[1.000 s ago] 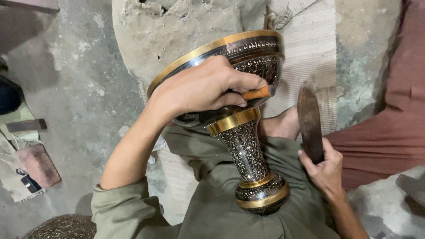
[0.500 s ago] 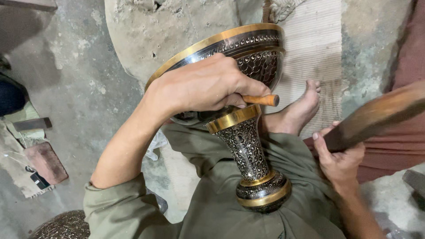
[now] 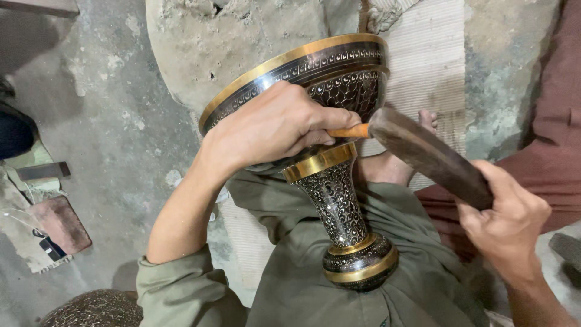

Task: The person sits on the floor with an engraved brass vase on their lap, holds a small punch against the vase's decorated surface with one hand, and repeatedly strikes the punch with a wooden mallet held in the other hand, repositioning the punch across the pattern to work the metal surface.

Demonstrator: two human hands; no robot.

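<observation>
— Where's everything?

— The goblet (image 3: pixel 330 181) lies across my lap. My left hand (image 3: pixel 272 124) is closed round a small punch (image 3: pixel 349 131) against the bowl; my right hand (image 3: pixel 505 221) grips the mallet (image 3: pixel 423 154), touching the punch's end.

— Risk?

— A crooked blow could skid the tip and scar the pattern.

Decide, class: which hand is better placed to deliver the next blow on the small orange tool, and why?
Right, probably. The right hand grips the dark wooden mallet, whose end sits at the orange tool. The left hand is busy pinching that tool against the engraved goblet.
</observation>
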